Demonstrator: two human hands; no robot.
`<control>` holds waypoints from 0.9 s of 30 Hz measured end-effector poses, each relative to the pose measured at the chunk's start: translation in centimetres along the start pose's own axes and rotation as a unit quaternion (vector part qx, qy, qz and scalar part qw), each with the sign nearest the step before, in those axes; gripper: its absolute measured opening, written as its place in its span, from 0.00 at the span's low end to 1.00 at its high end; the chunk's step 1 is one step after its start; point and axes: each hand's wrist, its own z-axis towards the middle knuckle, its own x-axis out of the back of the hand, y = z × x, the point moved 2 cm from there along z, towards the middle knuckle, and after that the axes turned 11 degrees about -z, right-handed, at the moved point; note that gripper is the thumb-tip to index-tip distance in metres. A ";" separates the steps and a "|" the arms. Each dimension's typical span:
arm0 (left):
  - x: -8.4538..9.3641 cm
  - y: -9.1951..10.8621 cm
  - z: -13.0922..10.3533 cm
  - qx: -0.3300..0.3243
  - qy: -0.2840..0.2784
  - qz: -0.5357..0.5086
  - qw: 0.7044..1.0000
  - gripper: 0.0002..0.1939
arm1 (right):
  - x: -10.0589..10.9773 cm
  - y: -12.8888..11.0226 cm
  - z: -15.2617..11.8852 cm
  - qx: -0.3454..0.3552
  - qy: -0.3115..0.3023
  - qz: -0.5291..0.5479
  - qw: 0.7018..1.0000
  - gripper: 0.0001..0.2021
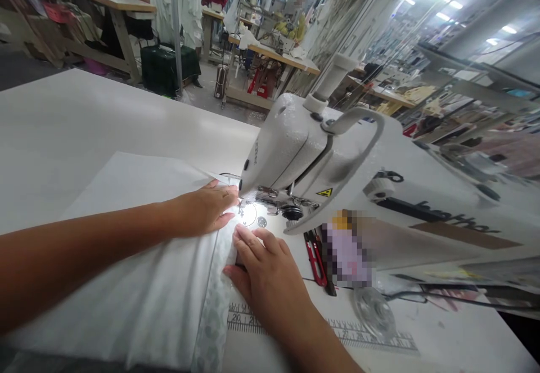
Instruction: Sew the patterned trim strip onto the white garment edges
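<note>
A large white cloth (147,283) with a pale patterned strip (213,305) along its right edge lies on the white table, its far end under the sewing machine (291,142). My left hand (206,207) rests flat on the cloth just left of the lit needle area, fingers spread. Beside the strip, right of it and nearer to me, my right hand (265,266) lies with its fingertips down by the metal needle plate (253,214). Its thumb and fingers are apart, and nothing shows between them.
Red thread snips (316,260) and a clear round dish (374,312) lie right of my right hand. A printed ruler scale (379,342) runs along the near table. Behind are other worktables (282,58), hanging garments and people.
</note>
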 end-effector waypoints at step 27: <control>-0.1 -0.2 0.1 -0.013 -0.003 -0.003 1.000 0.09 | 0.3 0.0 0.1 -0.004 0.005 0.000 1.000 0.22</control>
